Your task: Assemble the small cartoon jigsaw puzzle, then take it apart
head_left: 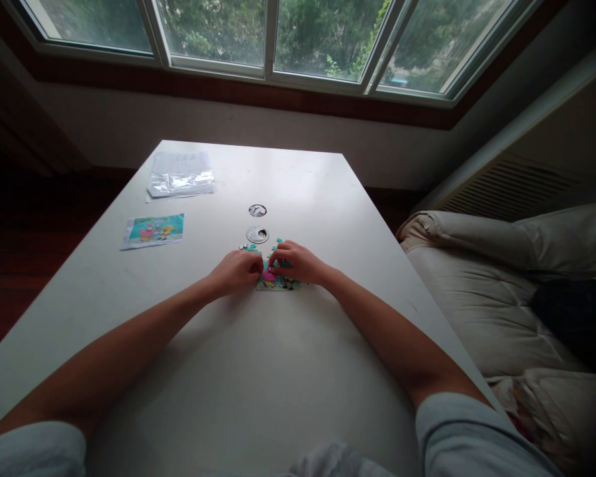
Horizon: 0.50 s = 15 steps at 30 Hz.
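A small, partly joined jigsaw puzzle (279, 283) with pink, green and teal cartoon print lies flat on the white table. Over its left side, my left hand (237, 271) is closed, fingers curled and fingertips pinching at a puzzle piece by the pink figure. My right hand (300, 261) comes in from the other side, thumb and forefinger pinched on a piece close to the left fingertips. Both hands cover part of the puzzle. Loose teal pieces (251, 248) show just beyond my left knuckles, and more teal edges stick out behind my right fingers.
Two round cable holes (257, 234) lie in the tabletop (258, 371) beyond the puzzle. To the left are a printed cartoon picture sheet (155, 230) and a clear plastic bag with paper (181, 173). A cushioned sofa (467, 291) stands along the right side; windows are ahead.
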Each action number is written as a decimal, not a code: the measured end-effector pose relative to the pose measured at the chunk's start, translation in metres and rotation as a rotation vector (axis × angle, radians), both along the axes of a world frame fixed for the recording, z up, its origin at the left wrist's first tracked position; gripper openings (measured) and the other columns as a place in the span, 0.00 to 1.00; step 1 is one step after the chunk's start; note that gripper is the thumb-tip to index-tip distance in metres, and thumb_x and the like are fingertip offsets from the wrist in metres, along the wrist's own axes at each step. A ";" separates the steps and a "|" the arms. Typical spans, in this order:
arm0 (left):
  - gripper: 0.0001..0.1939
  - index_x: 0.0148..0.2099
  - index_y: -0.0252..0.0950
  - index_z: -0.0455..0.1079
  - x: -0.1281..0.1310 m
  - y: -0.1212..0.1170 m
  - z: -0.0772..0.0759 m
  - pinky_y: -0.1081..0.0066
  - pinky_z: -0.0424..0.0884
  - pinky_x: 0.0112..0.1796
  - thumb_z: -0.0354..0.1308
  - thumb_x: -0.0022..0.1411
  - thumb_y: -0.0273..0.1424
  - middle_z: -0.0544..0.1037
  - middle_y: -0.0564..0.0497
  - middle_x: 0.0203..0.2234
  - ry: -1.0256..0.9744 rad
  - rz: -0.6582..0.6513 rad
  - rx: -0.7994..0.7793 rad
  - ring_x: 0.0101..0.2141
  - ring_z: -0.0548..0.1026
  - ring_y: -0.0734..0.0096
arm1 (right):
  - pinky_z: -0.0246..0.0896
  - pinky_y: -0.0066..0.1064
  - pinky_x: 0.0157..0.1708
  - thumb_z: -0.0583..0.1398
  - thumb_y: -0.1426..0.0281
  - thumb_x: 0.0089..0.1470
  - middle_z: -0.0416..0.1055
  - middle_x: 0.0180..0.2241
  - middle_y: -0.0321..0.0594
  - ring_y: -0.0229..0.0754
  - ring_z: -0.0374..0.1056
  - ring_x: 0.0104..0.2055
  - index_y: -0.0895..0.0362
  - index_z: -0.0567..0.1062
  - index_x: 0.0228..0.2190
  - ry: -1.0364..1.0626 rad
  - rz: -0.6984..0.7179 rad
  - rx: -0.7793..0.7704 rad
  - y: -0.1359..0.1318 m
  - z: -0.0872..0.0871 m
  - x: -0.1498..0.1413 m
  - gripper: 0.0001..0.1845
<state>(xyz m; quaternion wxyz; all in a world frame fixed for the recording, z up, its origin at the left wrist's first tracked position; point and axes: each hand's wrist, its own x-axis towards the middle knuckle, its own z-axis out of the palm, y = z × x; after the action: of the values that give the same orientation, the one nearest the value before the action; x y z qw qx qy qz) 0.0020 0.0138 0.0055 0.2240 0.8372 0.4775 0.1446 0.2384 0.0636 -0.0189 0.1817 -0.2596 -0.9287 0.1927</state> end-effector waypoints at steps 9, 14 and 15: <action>0.10 0.34 0.34 0.76 0.018 -0.033 0.027 0.61 0.63 0.39 0.54 0.66 0.26 0.80 0.43 0.30 0.458 -0.142 0.302 0.38 0.76 0.55 | 0.59 0.34 0.43 0.64 0.64 0.60 0.71 0.38 0.43 0.45 0.63 0.42 0.54 0.79 0.40 0.016 0.006 0.001 0.000 -0.001 0.000 0.09; 0.09 0.36 0.34 0.77 0.023 -0.047 0.039 0.60 0.64 0.39 0.56 0.67 0.28 0.80 0.42 0.28 0.575 -0.121 0.216 0.35 0.78 0.53 | 0.59 0.33 0.42 0.64 0.64 0.60 0.71 0.38 0.43 0.45 0.63 0.41 0.55 0.79 0.40 0.013 0.006 0.001 0.000 -0.002 -0.001 0.09; 0.09 0.38 0.34 0.77 0.022 -0.047 0.040 0.60 0.65 0.38 0.57 0.67 0.30 0.81 0.41 0.28 0.581 -0.117 0.199 0.35 0.79 0.53 | 0.59 0.33 0.42 0.65 0.64 0.60 0.71 0.38 0.43 0.45 0.63 0.41 0.55 0.79 0.40 0.010 0.006 0.001 -0.001 -0.001 -0.001 0.09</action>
<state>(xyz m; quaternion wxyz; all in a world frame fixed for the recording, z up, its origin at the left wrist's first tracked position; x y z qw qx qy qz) 0.0244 -0.0337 0.0456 0.0031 0.8874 0.4560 -0.0680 0.2374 0.0630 -0.0203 0.1860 -0.2560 -0.9286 0.1940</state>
